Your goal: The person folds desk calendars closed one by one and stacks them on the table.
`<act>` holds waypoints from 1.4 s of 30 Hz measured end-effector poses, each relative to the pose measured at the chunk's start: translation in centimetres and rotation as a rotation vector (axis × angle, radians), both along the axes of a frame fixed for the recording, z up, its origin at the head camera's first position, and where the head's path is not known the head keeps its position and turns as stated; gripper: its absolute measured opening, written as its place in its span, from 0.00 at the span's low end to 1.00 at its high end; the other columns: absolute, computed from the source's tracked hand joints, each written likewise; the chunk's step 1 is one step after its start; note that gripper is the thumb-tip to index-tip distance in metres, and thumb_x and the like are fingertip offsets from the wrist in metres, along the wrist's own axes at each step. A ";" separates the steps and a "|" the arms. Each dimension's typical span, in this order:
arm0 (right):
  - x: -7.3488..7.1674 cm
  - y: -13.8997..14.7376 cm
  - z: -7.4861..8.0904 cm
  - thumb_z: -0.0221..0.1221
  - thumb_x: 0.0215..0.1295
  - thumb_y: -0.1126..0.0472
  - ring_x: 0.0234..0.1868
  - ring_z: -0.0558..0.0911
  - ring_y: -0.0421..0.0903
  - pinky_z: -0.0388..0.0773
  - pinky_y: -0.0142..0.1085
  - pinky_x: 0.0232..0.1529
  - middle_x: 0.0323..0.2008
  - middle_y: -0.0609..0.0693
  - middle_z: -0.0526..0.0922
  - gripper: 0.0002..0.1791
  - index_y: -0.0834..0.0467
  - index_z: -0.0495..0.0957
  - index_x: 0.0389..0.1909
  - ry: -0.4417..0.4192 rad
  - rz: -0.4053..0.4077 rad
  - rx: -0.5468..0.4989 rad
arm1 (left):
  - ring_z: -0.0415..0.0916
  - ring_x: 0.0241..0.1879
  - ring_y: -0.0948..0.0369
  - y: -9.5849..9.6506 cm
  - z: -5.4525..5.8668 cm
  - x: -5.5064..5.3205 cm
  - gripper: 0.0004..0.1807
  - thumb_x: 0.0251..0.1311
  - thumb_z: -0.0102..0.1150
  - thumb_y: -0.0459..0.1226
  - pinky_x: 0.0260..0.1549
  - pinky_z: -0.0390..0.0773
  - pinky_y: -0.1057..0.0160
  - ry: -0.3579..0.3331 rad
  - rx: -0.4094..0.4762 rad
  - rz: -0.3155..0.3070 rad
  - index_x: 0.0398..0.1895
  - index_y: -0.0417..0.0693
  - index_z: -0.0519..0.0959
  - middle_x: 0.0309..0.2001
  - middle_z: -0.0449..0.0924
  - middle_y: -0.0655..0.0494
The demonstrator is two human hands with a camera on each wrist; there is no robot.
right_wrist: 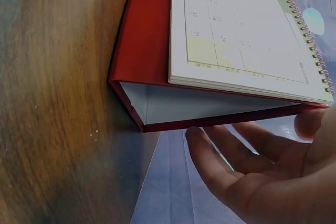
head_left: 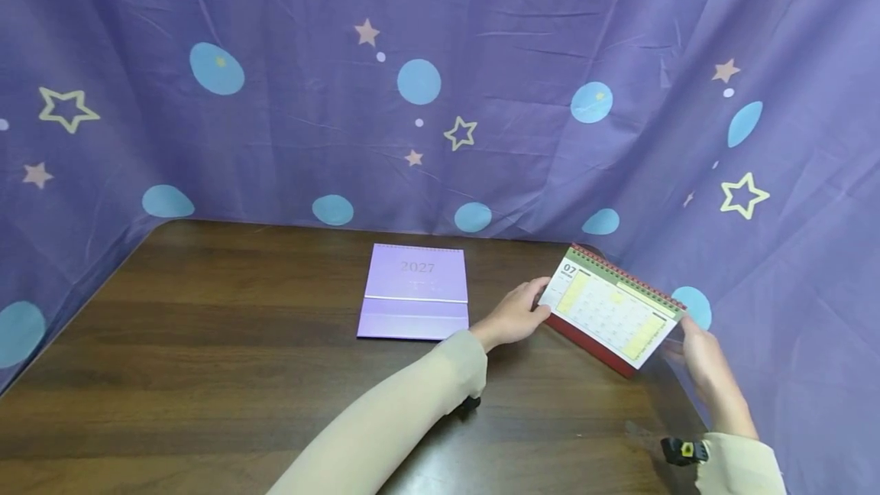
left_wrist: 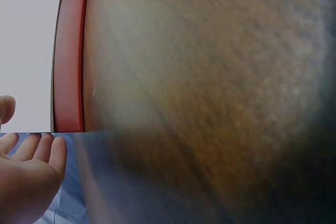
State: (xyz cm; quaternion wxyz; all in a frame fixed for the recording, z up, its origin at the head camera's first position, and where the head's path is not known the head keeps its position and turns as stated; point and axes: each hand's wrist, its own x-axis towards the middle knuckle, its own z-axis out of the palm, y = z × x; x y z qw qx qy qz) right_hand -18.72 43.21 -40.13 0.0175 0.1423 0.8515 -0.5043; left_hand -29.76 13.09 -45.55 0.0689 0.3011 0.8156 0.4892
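Observation:
A red-based desk calendar (head_left: 608, 308) with a spiral top stands tilted at the right side of the table, its page marked 07. At its left edge my left hand (head_left: 514, 315) grips it, the thumb lying over the page. My right hand (head_left: 704, 361) holds the right end near the spiral, with fingers (right_wrist: 226, 156) behind the red backing in the right wrist view. That view also shows the hollow between the calendar's red stand (right_wrist: 142, 40) and its back. A second, purple desk calendar (head_left: 415, 289) marked 2027 stands to the left of my left hand, untouched.
The brown wooden table (head_left: 206, 357) runs under everything. A purple curtain (head_left: 309, 98) with stars and blue spots hangs behind it and along the right side, close to the calendar and my right hand.

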 end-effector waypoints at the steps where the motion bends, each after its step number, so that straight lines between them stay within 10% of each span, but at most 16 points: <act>1: 0.0 0.0 0.0 0.16 0.84 0.43 0.54 0.86 0.43 0.83 0.36 0.59 0.75 0.82 0.55 0.43 0.74 0.41 0.82 -0.002 0.003 -0.015 | 0.76 0.65 0.58 0.0 0.1 0.1 0.31 0.78 0.53 0.36 0.67 0.73 0.64 0.003 0.004 0.002 0.82 0.47 0.63 0.70 0.76 0.49; 9: 0.1 0.2 0.2 0.18 0.85 0.43 0.56 0.84 0.53 0.85 0.34 0.55 0.76 0.84 0.45 0.42 0.72 0.34 0.83 -0.033 -0.011 -0.156 | 0.76 0.64 0.56 0.0 0.3 0.4 0.29 0.78 0.53 0.36 0.67 0.73 0.62 0.031 -0.021 0.031 0.80 0.45 0.66 0.63 0.79 0.46; 19: 0.4 0.4 -0.2 0.23 0.85 0.39 0.43 0.88 0.42 0.88 0.43 0.52 0.51 0.62 0.86 0.46 0.80 0.48 0.77 -0.047 0.033 -0.159 | 0.81 0.56 0.60 0.1 -0.2 0.1 0.16 0.78 0.56 0.35 0.60 0.78 0.64 0.068 -0.015 0.150 0.64 0.46 0.81 0.55 0.86 0.52; 25: 0.5 0.3 -0.3 0.22 0.85 0.37 0.48 0.88 0.48 0.88 0.44 0.53 0.58 0.69 0.80 0.48 0.79 0.46 0.78 -0.059 0.054 -0.138 | 0.84 0.54 0.62 0.1 -0.2 0.3 0.20 0.77 0.58 0.33 0.58 0.81 0.64 0.037 0.035 0.174 0.68 0.53 0.77 0.54 0.87 0.53; 33: 0.6 0.2 -0.2 0.24 0.85 0.37 0.46 0.88 0.47 0.88 0.44 0.53 0.60 0.74 0.79 0.48 0.80 0.48 0.77 -0.063 0.058 -0.142 | 0.81 0.51 0.61 0.1 -0.6 0.3 0.31 0.77 0.58 0.33 0.55 0.80 0.63 0.196 -0.052 0.188 0.80 0.62 0.69 0.52 0.86 0.54; 42: 0.4 0.6 -0.2 0.23 0.86 0.39 0.51 0.84 0.42 0.86 0.38 0.54 0.77 0.81 0.50 0.44 0.72 0.41 0.83 -0.040 0.097 -0.153 | 0.81 0.62 0.57 -0.2 -0.5 0.6 0.31 0.78 0.57 0.34 0.63 0.79 0.61 0.264 -0.079 0.181 0.81 0.59 0.68 0.64 0.84 0.52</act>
